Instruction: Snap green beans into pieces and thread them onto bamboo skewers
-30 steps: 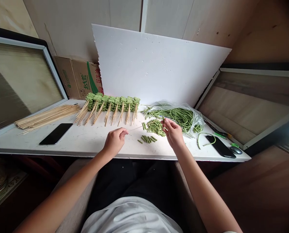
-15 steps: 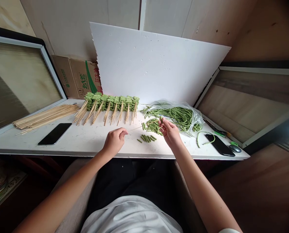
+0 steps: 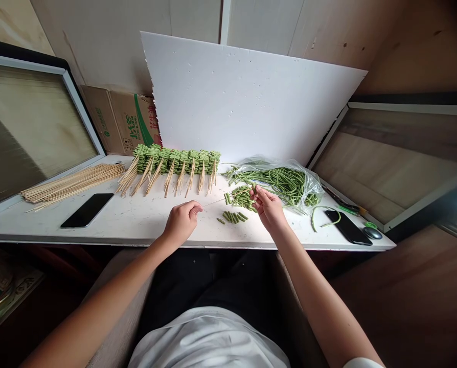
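Observation:
My left hand (image 3: 181,222) is closed on the near end of a thin wooden skewer (image 3: 215,201), which slants up to the right. At the skewer's other end, my right hand (image 3: 267,205) pinches a short piece of green bean (image 3: 253,188). Between and behind my hands lies a pile of cut bean pieces (image 3: 242,197), with a smaller row of pieces (image 3: 234,217) nearer the table edge. Bundles of filled bean skewers (image 3: 178,161) stand lined up at the back left, their bare sticks pointing toward me.
Loose skewers (image 3: 73,184) and a phone (image 3: 87,210) lie on the left. A plastic bag of long beans (image 3: 286,181) is at the back right, near another phone (image 3: 349,227), a round dark object (image 3: 372,233) and scissors (image 3: 343,203). A white board (image 3: 251,102) stands behind.
Both hands keep nearly the same pose. The skewer and bean piece have barely moved, and the view has shifted very slightly.

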`<state>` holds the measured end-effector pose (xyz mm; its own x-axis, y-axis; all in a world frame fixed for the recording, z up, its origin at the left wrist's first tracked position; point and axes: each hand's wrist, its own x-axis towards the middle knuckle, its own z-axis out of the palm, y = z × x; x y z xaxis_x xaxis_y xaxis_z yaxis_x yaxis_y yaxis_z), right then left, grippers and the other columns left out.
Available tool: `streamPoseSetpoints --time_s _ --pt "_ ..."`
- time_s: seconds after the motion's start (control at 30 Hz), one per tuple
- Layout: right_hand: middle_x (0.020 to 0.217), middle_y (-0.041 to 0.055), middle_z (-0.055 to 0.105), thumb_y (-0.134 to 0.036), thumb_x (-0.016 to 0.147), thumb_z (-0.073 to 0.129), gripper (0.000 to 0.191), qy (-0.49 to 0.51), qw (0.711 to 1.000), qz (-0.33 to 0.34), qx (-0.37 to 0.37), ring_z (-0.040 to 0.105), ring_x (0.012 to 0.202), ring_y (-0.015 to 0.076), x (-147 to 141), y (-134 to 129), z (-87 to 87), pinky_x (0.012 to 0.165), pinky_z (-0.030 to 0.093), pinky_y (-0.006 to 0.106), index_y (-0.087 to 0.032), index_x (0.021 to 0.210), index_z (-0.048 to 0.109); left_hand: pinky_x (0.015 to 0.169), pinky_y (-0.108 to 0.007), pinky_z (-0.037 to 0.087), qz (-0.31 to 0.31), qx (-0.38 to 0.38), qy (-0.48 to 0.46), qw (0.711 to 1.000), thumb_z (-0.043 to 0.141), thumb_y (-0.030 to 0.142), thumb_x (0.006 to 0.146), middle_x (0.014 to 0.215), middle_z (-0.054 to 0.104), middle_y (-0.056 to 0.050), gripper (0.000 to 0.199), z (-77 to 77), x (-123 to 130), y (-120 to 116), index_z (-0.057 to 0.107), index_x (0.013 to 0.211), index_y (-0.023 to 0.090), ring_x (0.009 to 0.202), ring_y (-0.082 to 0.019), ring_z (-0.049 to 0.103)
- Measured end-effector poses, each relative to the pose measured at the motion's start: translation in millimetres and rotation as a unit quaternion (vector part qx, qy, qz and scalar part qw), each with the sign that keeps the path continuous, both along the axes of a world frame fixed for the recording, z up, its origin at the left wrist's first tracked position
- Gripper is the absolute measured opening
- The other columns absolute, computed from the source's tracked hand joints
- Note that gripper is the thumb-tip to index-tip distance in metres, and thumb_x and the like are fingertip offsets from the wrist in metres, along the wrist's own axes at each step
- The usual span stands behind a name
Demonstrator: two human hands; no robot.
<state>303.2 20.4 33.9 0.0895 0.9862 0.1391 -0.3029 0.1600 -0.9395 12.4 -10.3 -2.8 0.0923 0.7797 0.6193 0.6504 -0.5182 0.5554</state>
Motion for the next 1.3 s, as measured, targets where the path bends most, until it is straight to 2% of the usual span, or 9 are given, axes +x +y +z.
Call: streamPoseSetpoints --time_s 0.37,0.63,0.97,1.3 --pt "0.088 0.0036 0.072 -0.055 0.068 0.097 0.04 0.009 1.0 -0.003 0.019 0.06 0.078 0.0148 -2.1 -1.4 0.2 0.057 0.048 0.024 -0.022 0.084 0.081 0.072 -0.03 0.054 0.003 0.008 0.006 1.0 0.056 0.013 0.097 0.08 0.08 -0.004 0.024 -2.6 -0.8 1.7 0.077 0.086 0.02 0.073 -0.021 0.074" --pt "0.08 0.0027 0.071 -0.053 0.068 0.096 0.037 -0.021 0.998 -0.038 0.044 0.062 0.079 0.0169 -1.0 1.5 -3.2 0.059 0.046 0.027 -0.022 0.083 0.082 0.071 -0.031 0.054 0.003 0.019 0.012 1.0 0.056 0.011 0.096 0.086 0.082 -0.004 0.024 -3.4 -2.0 1.8 0.077 0.087 0.021 0.076 -0.023 0.076" --pt "0.084 0.0047 0.075 -0.057 0.068 0.095 0.044 -0.051 0.994 -0.071 0.069 0.071 0.09 0.0234 1.8 8.0 -13.8 0.061 0.05 0.03 -0.021 0.09 0.082 0.069 -0.031 0.053 0.013 0.04 0.023 0.999 0.056 0.011 0.095 0.085 0.082 -0.003 0.025 -5.8 -1.7 2.3 0.077 0.086 0.021 0.076 -0.022 0.076" --pt "0.087 0.005 0.075 -0.061 0.071 0.092 0.044 -0.078 0.992 -0.065 0.08 0.068 0.085 0.022 0.9 7.4 -15.7 0.063 0.051 0.032 -0.022 0.089 0.081 0.068 -0.03 0.053 0.006 0.059 0.025 0.998 0.057 0.008 0.094 0.084 0.082 -0.003 0.025 -7.0 -1.6 2.1 0.076 0.086 0.021 0.076 -0.022 0.076"
